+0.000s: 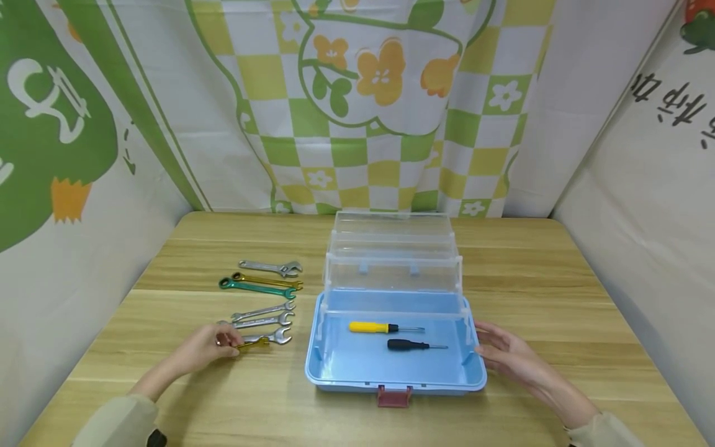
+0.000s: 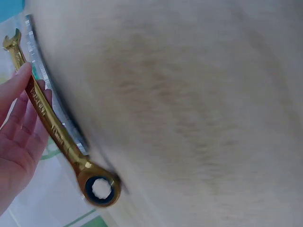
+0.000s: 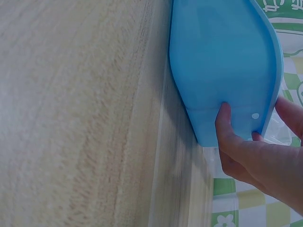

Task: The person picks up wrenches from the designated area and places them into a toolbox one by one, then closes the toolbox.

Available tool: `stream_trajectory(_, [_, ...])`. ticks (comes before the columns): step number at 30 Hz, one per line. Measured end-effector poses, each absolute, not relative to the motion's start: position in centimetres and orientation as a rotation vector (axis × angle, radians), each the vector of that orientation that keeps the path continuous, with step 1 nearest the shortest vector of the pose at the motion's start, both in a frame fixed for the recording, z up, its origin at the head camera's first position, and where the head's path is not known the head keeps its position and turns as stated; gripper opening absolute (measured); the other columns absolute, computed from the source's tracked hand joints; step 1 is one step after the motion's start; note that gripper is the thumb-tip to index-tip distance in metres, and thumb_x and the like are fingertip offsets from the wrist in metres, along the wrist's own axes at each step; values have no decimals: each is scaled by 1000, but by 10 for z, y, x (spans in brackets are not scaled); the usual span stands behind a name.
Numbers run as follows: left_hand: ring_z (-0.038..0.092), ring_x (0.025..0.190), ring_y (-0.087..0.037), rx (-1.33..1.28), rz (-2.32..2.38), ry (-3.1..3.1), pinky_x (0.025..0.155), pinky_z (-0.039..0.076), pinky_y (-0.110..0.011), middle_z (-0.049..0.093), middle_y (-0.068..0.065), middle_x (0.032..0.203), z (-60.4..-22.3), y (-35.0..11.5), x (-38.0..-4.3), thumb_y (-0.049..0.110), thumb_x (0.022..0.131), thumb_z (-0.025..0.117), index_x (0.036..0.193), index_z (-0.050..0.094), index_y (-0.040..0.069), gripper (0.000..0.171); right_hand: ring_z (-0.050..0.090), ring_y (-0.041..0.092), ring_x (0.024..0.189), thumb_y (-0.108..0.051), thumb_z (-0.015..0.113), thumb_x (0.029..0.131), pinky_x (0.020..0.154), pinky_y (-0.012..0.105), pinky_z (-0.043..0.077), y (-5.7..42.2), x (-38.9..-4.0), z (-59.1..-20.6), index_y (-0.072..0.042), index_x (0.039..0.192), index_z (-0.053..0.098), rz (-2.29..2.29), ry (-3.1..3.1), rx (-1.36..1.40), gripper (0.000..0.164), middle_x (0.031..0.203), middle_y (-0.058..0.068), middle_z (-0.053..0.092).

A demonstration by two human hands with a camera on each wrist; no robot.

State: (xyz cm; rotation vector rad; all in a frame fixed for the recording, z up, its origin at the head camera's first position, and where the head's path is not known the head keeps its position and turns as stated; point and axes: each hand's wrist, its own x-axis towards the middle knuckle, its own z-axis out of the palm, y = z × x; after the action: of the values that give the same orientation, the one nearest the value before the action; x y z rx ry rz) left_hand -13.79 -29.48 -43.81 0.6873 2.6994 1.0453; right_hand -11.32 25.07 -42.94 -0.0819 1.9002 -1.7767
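My left hand (image 1: 215, 344) pinches a gold ratcheting combination wrench (image 2: 54, 125) between thumb and fingers, close over the table at the near end of a row of wrenches. A silver wrench (image 1: 274, 336) lies right behind it. My right hand (image 1: 511, 351) holds the right side of a light blue toolbox (image 1: 346, 372), thumb at the rim and fingertips against the outer wall. Inside the toolbox lie a yellow-handled screwdriver (image 1: 371, 327) and a black-handled screwdriver (image 1: 408, 344). Its clear folding trays (image 1: 393, 273) are raised at the back.
Two smaller silver wrenches, one of them an open-end wrench (image 1: 265, 320), lie farther back. Beyond them are a green ratcheting wrench (image 1: 257, 287), another gold wrench (image 1: 268, 280) and an adjustable wrench (image 1: 268, 267). A dark red latch (image 1: 394, 397) hangs on the toolbox front. Curtains (image 1: 380, 155) hang behind the table.
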Motion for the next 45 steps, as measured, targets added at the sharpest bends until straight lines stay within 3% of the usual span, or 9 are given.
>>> stream_trajectory(20, [55,65,-9,702,1130,2662,56,47,-22,64,-1,80,-385,-246,-166,8,75,69,85,66,7,11,32,36,122,-15,50,90,95,37,38,251,-112,-432,8,137,4,-1792,1870,-121,70,138,35,10])
stream_trajectory(45, [56,69,-11,862,1147,2588,60,48,-24,64,-3,79,-353,-162,-199,8,77,67,87,65,3,11,32,36,123,-15,51,90,95,37,38,250,-111,-430,6,138,6,-1808,1887,-89,69,138,34,11])
